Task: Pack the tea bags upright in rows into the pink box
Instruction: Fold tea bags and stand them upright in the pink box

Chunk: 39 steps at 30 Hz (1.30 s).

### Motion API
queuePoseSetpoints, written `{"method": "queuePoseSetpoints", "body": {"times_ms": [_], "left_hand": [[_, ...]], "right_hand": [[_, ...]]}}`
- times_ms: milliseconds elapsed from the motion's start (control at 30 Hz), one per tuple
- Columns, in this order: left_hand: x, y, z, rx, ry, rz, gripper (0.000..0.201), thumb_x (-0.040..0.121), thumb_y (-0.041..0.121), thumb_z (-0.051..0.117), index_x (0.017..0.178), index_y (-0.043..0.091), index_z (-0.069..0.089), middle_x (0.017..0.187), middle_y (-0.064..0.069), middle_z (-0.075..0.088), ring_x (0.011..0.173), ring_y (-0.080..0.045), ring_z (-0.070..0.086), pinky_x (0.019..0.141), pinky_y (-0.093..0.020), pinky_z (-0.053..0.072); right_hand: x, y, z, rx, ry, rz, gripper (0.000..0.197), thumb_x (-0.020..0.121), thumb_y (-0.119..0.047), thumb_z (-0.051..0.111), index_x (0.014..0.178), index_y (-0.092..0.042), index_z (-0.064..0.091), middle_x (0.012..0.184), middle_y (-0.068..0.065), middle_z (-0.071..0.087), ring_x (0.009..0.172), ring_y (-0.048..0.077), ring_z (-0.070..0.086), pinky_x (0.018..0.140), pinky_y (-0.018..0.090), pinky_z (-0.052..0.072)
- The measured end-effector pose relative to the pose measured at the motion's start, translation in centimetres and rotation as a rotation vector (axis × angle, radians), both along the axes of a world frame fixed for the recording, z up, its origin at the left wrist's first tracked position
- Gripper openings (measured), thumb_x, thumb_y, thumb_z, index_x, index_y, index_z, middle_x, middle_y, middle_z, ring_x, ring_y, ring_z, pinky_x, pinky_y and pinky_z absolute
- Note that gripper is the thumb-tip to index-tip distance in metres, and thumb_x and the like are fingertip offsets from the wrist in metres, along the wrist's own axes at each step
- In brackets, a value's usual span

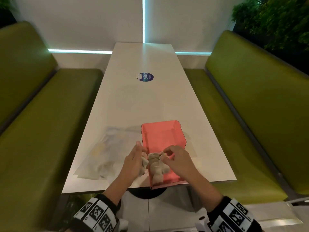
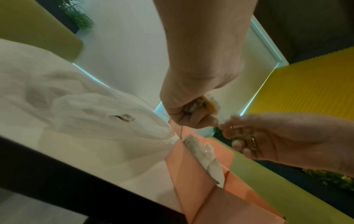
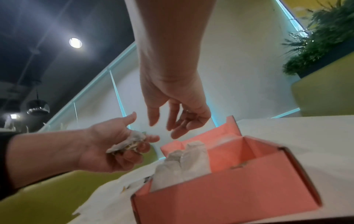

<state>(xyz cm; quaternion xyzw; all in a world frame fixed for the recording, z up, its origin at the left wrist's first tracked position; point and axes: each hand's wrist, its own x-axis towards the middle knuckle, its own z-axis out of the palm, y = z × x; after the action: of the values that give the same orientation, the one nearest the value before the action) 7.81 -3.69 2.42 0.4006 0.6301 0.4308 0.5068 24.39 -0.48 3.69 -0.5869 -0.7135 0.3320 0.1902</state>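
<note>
The open pink box point(image 1: 164, 139) stands at the table's near edge. A few pale tea bags point(image 1: 156, 168) stand upright in its near left corner, also seen as tea bags point(image 3: 184, 165) in the right wrist view. My left hand point(image 1: 142, 153) hovers just left of the box and grips a bunch of tea bags point(image 3: 130, 144) in its curled fingers. My right hand point(image 3: 168, 125) hangs over the box's left side with relaxed, spread fingers, holding nothing. Its fingertips are close to the left hand's bunch and above the packed bags.
A crumpled clear plastic bag point(image 1: 103, 156) lies on the white table point(image 1: 150, 104) left of the box. A round blue sticker point(image 1: 145, 77) sits mid-table. Green benches point(image 1: 41, 131) flank both sides. The box's front flap reaches past the near table edge.
</note>
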Motion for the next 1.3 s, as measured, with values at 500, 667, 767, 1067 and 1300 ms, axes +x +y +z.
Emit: {"method": "queuePoseSetpoints", "body": {"times_ms": [500, 667, 767, 1067, 1300], "left_hand": [[0.3, -0.5, 1.2, 0.033, -0.09, -0.141, 0.066, 0.088, 0.058, 0.015, 0.094, 0.011, 0.062, 0.062, -0.004, 0.059, 0.043, -0.01, 0.048, 0.038, -0.017, 0.033], [0.3, -0.6, 0.8, 0.147, -0.021, -0.177, 0.015, 0.092, 0.023, 0.057, 0.082, 0.018, 0.067, 0.06, 0.0, 0.056, 0.045, -0.008, 0.044, 0.046, -0.022, 0.038], [0.1, -0.4, 0.5, 0.177, 0.07, -0.212, 0.02, 0.086, 0.018, 0.066, 0.068, 0.027, 0.064, 0.057, 0.01, 0.058, 0.047, -0.005, 0.046, 0.049, -0.022, 0.039], [-0.1, -0.4, 1.0, 0.209, 0.195, -0.265, 0.009, 0.078, 0.022, 0.074, 0.081, 0.03, 0.07, 0.077, 0.008, 0.067, 0.058, 0.004, 0.055, 0.051, -0.015, 0.041], [0.0, -0.2, 1.1, 0.231, 0.275, -0.211, 0.027, 0.078, 0.021, 0.074, 0.098, 0.03, 0.059, 0.077, 0.011, 0.064, 0.073, 0.003, 0.059, 0.062, -0.015, 0.045]], "right_hand": [[-0.6, -0.3, 2.5, -0.245, 0.501, -0.008, 0.014, 0.085, -0.002, 0.062, 0.082, -0.013, 0.054, 0.073, 0.003, 0.063, 0.058, 0.008, 0.061, 0.056, 0.017, 0.047], [-0.5, -0.3, 2.6, -0.241, 0.513, -0.064, 0.017, 0.085, 0.001, 0.06, 0.091, -0.013, 0.053, 0.079, 0.006, 0.064, 0.062, 0.014, 0.061, 0.059, 0.02, 0.048], [0.0, -0.1, 2.7, -0.177, 0.3, 0.086, 0.041, 0.08, -0.014, 0.07, 0.108, -0.033, 0.048, 0.105, -0.009, 0.058, 0.088, 0.006, 0.058, 0.076, 0.019, 0.047], [0.9, 0.7, 4.0, -0.067, 0.084, 0.149, 0.014, 0.081, -0.001, 0.063, 0.083, -0.015, 0.065, 0.076, -0.007, 0.063, 0.071, 0.006, 0.056, 0.073, 0.022, 0.05], [0.9, 0.5, 3.8, -0.093, 0.052, 0.241, 0.025, 0.082, -0.023, 0.069, 0.106, -0.025, 0.061, 0.092, -0.006, 0.062, 0.076, 0.004, 0.053, 0.073, 0.018, 0.045]]}}
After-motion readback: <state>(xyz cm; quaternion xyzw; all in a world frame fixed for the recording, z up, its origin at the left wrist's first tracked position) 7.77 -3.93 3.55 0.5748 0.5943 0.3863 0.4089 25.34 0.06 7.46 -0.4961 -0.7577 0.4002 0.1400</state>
